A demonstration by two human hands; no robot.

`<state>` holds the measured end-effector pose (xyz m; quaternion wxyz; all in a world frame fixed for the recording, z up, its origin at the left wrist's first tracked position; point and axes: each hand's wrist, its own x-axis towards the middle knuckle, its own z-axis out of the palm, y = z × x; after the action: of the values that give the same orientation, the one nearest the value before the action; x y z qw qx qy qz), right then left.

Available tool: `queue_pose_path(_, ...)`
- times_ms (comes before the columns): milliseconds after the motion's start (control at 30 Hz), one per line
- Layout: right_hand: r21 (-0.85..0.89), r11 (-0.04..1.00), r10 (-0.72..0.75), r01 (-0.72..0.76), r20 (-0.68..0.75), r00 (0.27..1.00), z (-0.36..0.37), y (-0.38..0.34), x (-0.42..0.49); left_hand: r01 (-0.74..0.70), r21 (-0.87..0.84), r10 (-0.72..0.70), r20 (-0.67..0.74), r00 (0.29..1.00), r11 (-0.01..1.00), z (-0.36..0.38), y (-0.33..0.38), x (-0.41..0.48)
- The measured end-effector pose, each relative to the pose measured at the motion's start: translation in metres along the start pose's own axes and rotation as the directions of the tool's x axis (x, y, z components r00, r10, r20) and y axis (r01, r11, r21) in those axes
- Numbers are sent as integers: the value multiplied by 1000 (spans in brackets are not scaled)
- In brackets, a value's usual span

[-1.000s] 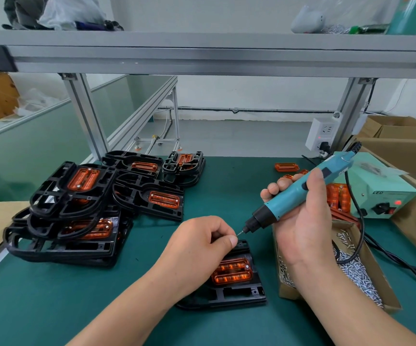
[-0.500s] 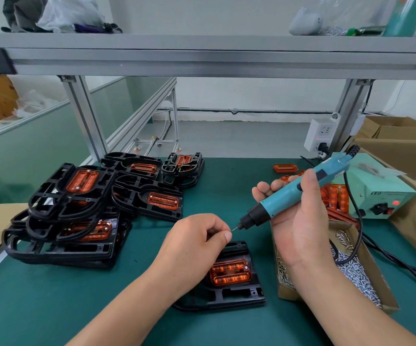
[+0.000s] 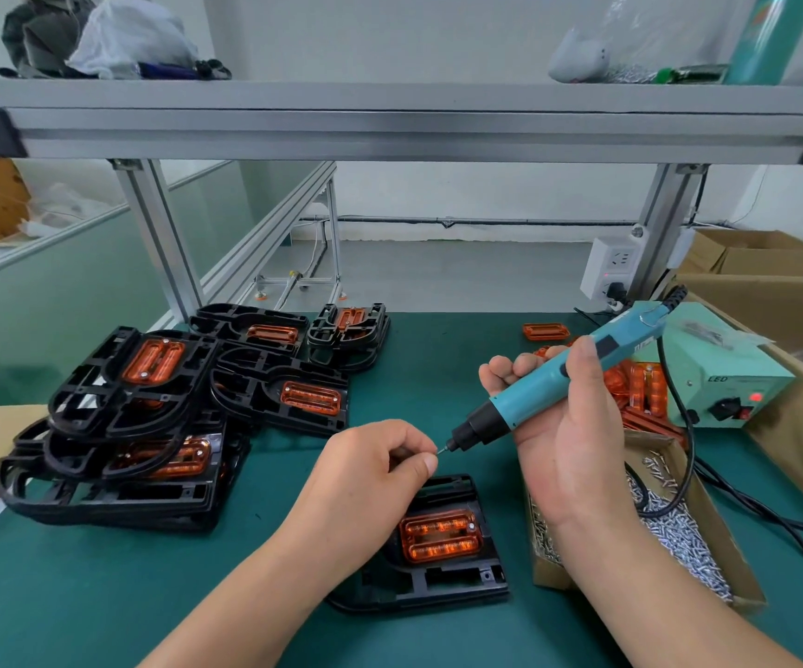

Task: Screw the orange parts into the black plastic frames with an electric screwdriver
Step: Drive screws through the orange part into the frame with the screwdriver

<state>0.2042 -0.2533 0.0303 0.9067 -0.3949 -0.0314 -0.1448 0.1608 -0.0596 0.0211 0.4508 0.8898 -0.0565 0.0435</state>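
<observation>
A black plastic frame (image 3: 442,578) lies on the green mat in front of me, with an orange part (image 3: 440,535) seated in it. My right hand (image 3: 568,426) grips a teal electric screwdriver (image 3: 553,378), its bit pointing down-left. My left hand (image 3: 375,470) hovers above the frame's left side and pinches a small screw (image 3: 438,452) at the bit's tip. Part of the frame is hidden under my left hand.
A pile of black frames with orange parts (image 3: 148,412) fills the left of the mat. A cardboard box of screws (image 3: 669,523) sits to the right. Loose orange parts (image 3: 640,388) and a teal power supply (image 3: 722,373) lie behind it, with cables trailing right.
Both hands have shifted slightly left and up together. The screwdriver bit stays at my left hand's fingertips.
</observation>
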Motion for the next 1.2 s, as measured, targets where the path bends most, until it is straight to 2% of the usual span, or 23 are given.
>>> queue_pose_path(400,24,1000,5,-5,-2,1000,-2,2,1,-23,-83,29,77,997,996,-5,-5,6)
queue_pose_path(533,23,1000,3,-3,10,1000,-3,2,1,-22,-57,26,64,998,998,-5,-5,5)
queue_pose_path(700,31,999,-9,9,11,1000,-2,1,1,-38,58,37,23,999,998,-5,-6,4)
queue_pose_path(1000,49,999,3,-2,-26,1000,-3,2,3,-42,-34,47,161,986,999,-7,-8,6)
queue_pose_path(1200,51,999,11,-11,-3,1000,-4,3,3,-57,-24,59,145,988,998,-7,-8,6)
